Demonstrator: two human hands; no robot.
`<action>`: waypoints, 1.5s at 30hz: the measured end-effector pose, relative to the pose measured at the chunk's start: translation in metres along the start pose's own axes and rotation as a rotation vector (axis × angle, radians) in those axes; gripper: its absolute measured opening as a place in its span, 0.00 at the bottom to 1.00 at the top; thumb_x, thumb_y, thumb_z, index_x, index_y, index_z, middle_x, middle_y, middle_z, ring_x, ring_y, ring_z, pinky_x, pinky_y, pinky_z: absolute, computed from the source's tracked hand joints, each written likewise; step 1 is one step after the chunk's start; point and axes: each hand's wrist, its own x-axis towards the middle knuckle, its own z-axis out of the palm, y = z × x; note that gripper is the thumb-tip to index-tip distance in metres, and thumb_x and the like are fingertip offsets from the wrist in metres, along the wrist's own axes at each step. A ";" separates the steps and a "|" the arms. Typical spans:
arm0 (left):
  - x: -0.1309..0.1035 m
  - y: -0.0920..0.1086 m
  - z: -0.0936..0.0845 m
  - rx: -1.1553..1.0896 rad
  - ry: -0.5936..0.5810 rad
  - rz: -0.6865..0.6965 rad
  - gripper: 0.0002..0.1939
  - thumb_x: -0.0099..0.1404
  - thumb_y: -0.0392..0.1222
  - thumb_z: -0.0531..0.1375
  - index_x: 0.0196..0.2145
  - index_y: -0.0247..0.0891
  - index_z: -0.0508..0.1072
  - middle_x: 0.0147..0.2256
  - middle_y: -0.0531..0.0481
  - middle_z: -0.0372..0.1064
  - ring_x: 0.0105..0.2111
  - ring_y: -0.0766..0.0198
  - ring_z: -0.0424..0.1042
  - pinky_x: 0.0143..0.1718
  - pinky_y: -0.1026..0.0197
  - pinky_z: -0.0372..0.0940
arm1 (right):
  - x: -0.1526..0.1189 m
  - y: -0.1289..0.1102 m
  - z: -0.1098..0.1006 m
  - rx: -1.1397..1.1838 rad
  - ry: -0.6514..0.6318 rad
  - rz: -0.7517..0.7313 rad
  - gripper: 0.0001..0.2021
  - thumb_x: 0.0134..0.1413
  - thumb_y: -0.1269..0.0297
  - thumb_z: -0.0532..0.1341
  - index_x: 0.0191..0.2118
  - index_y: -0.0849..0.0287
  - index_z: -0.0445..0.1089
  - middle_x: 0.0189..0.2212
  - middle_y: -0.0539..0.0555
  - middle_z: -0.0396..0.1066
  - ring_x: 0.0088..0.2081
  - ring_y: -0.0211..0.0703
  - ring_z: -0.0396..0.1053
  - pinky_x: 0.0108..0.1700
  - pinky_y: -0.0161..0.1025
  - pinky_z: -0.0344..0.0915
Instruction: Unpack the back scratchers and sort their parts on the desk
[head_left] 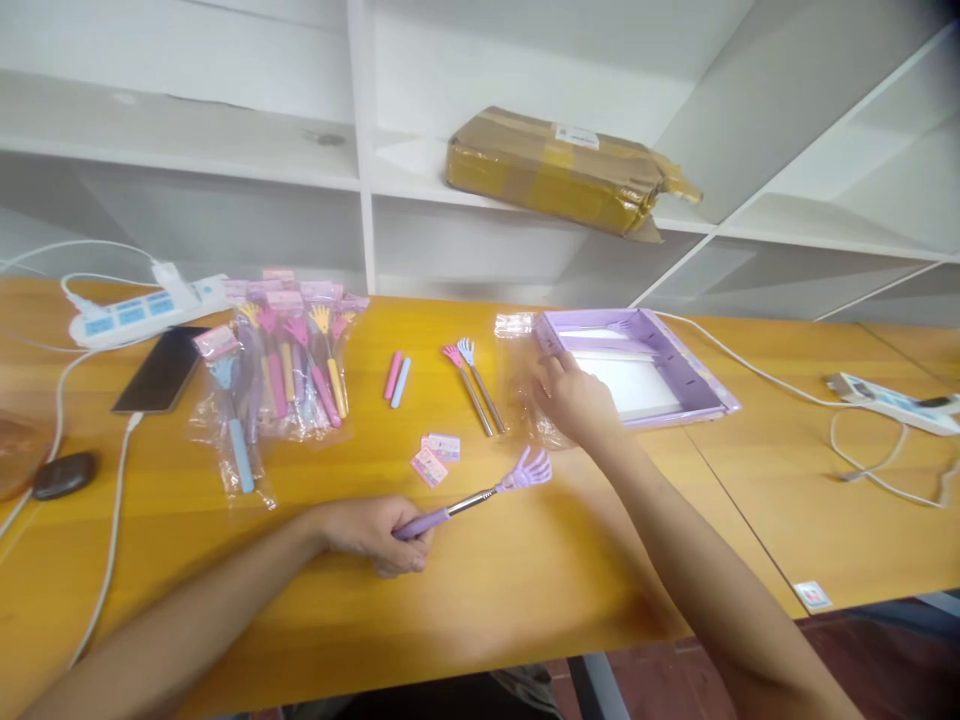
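Observation:
My left hand [386, 535] is closed round the purple handle of a back scratcher [472, 498], whose metal rod and purple claw point up to the right. My right hand [577, 395] reaches to clear plastic bags [517, 375] at the left side of a purple box [637, 415]; its fingers are bent onto the bag film and slightly blurred. Between my hands and the shelf lie two scratcher heads on metal rods, one pink [469, 385] and one blue [484, 385]. A pink handle [393, 375] and a blue handle [400, 383] lie left of them. Two small printed cards [430, 466] are nearer me.
Several bagged back scratchers [292, 370] lie at the left, near a black phone [160, 370] and a power strip [142, 312]. White cables cross the table on both sides. A taped carton [555, 170] rests on the shelf behind. Another power strip [892, 400] is far right.

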 end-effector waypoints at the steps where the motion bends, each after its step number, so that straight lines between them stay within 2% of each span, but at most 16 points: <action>1: 0.000 0.000 0.000 -0.015 0.003 0.004 0.31 0.62 0.59 0.75 0.28 0.42 0.59 0.22 0.62 0.53 0.21 0.71 0.51 0.25 0.63 0.49 | -0.008 -0.001 0.001 0.077 0.054 -0.008 0.17 0.73 0.60 0.55 0.58 0.62 0.72 0.58 0.70 0.73 0.40 0.55 0.75 0.40 0.47 0.66; 3: 0.000 0.001 0.002 -0.053 0.013 0.017 0.33 0.62 0.58 0.76 0.28 0.43 0.55 0.22 0.63 0.49 0.21 0.72 0.49 0.25 0.63 0.48 | -0.027 -0.008 0.001 0.334 0.079 -0.063 0.12 0.70 0.63 0.57 0.52 0.60 0.73 0.53 0.65 0.75 0.37 0.49 0.73 0.40 0.45 0.67; 4: 0.000 0.002 0.003 -0.062 0.023 0.027 0.33 0.61 0.59 0.76 0.28 0.43 0.54 0.22 0.64 0.48 0.21 0.72 0.48 0.25 0.63 0.48 | -0.038 -0.014 -0.002 0.499 0.016 -0.122 0.09 0.69 0.64 0.58 0.49 0.59 0.73 0.48 0.62 0.77 0.35 0.46 0.72 0.40 0.43 0.67; 6: 0.001 0.003 0.007 -0.013 0.067 0.043 0.32 0.63 0.61 0.74 0.30 0.43 0.55 0.22 0.63 0.50 0.21 0.71 0.50 0.25 0.63 0.49 | -0.063 -0.032 -0.009 0.816 -0.234 -0.291 0.05 0.66 0.62 0.62 0.43 0.57 0.71 0.37 0.54 0.75 0.32 0.42 0.69 0.37 0.39 0.66; 7: 0.001 0.004 0.010 0.058 0.107 0.049 0.31 0.65 0.63 0.72 0.30 0.43 0.56 0.23 0.62 0.51 0.21 0.70 0.51 0.25 0.63 0.49 | -0.076 -0.044 -0.012 0.928 -0.375 -0.378 0.07 0.65 0.60 0.65 0.41 0.56 0.69 0.33 0.50 0.71 0.31 0.40 0.67 0.34 0.37 0.64; 9: 0.004 0.003 0.017 0.299 0.238 0.068 0.28 0.71 0.61 0.66 0.29 0.42 0.57 0.23 0.60 0.53 0.22 0.69 0.53 0.26 0.63 0.48 | -0.101 -0.069 -0.015 1.039 -0.530 -0.494 0.15 0.61 0.55 0.71 0.35 0.55 0.65 0.27 0.44 0.62 0.27 0.36 0.59 0.30 0.35 0.57; 11: 0.008 -0.001 0.026 0.618 0.414 0.118 0.22 0.75 0.54 0.62 0.28 0.41 0.59 0.24 0.58 0.56 0.24 0.67 0.55 0.27 0.62 0.47 | -0.120 -0.092 -0.012 1.102 -0.511 -0.547 0.21 0.66 0.53 0.69 0.30 0.54 0.60 0.25 0.43 0.56 0.26 0.35 0.54 0.29 0.36 0.52; 14: 0.015 -0.011 0.034 1.032 0.646 0.224 0.15 0.74 0.44 0.60 0.29 0.41 0.64 0.24 0.54 0.61 0.24 0.65 0.57 0.29 0.60 0.46 | -0.136 -0.113 0.004 1.209 -0.431 -0.594 0.23 0.77 0.54 0.56 0.27 0.54 0.56 0.24 0.45 0.53 0.26 0.37 0.54 0.31 0.39 0.51; 16: 0.016 -0.015 0.033 1.206 0.735 0.260 0.13 0.72 0.42 0.60 0.29 0.42 0.65 0.24 0.53 0.63 0.23 0.64 0.57 0.28 0.59 0.45 | -0.142 -0.118 0.016 1.287 -0.412 -0.562 0.23 0.79 0.53 0.52 0.27 0.54 0.55 0.25 0.46 0.52 0.26 0.37 0.53 0.31 0.40 0.50; 19: 0.013 -0.014 0.024 1.369 0.800 0.266 0.12 0.71 0.40 0.61 0.28 0.42 0.66 0.23 0.51 0.64 0.22 0.62 0.58 0.28 0.58 0.44 | -0.146 -0.121 0.027 1.347 -0.401 -0.399 0.26 0.79 0.49 0.51 0.26 0.54 0.51 0.24 0.46 0.49 0.26 0.37 0.50 0.30 0.39 0.48; 23: 0.006 -0.002 0.009 1.509 0.816 0.274 0.10 0.71 0.39 0.60 0.30 0.41 0.72 0.22 0.49 0.67 0.22 0.60 0.62 0.27 0.58 0.46 | -0.146 -0.126 0.026 1.385 -0.378 -0.260 0.29 0.78 0.43 0.50 0.26 0.54 0.51 0.24 0.46 0.49 0.27 0.37 0.51 0.30 0.39 0.48; 27: 0.003 0.013 -0.001 1.560 0.797 0.269 0.08 0.71 0.37 0.59 0.34 0.41 0.77 0.24 0.48 0.70 0.24 0.60 0.65 0.27 0.59 0.51 | -0.140 -0.129 0.020 1.417 -0.332 -0.241 0.29 0.77 0.42 0.51 0.25 0.53 0.49 0.22 0.45 0.48 0.25 0.37 0.49 0.29 0.40 0.48; 30: 0.004 0.021 -0.004 1.588 0.773 0.285 0.13 0.75 0.40 0.57 0.33 0.41 0.77 0.24 0.48 0.71 0.24 0.61 0.65 0.28 0.60 0.52 | -0.138 -0.128 0.018 1.398 -0.284 -0.242 0.29 0.77 0.43 0.51 0.25 0.53 0.49 0.21 0.45 0.48 0.24 0.37 0.49 0.29 0.41 0.47; 34: 0.004 0.024 -0.002 1.626 0.786 0.292 0.20 0.79 0.44 0.55 0.28 0.40 0.74 0.23 0.48 0.69 0.22 0.62 0.62 0.28 0.59 0.48 | -0.142 -0.124 0.013 1.377 -0.260 -0.277 0.28 0.79 0.46 0.51 0.25 0.54 0.51 0.21 0.46 0.50 0.24 0.36 0.50 0.28 0.40 0.47; 42: -0.001 0.034 0.015 1.574 0.807 0.344 0.19 0.77 0.43 0.57 0.25 0.41 0.67 0.22 0.49 0.65 0.22 0.63 0.55 0.27 0.58 0.44 | -0.153 -0.114 -0.018 1.358 -0.266 -0.291 0.26 0.79 0.52 0.54 0.26 0.54 0.49 0.21 0.44 0.48 0.23 0.35 0.48 0.28 0.39 0.47; 45: -0.001 0.041 0.020 1.635 0.790 0.371 0.21 0.78 0.43 0.56 0.25 0.41 0.67 0.21 0.49 0.65 0.21 0.63 0.55 0.27 0.57 0.42 | -0.158 -0.110 -0.021 1.350 -0.211 -0.309 0.25 0.78 0.55 0.54 0.26 0.54 0.49 0.21 0.44 0.48 0.22 0.35 0.48 0.28 0.39 0.48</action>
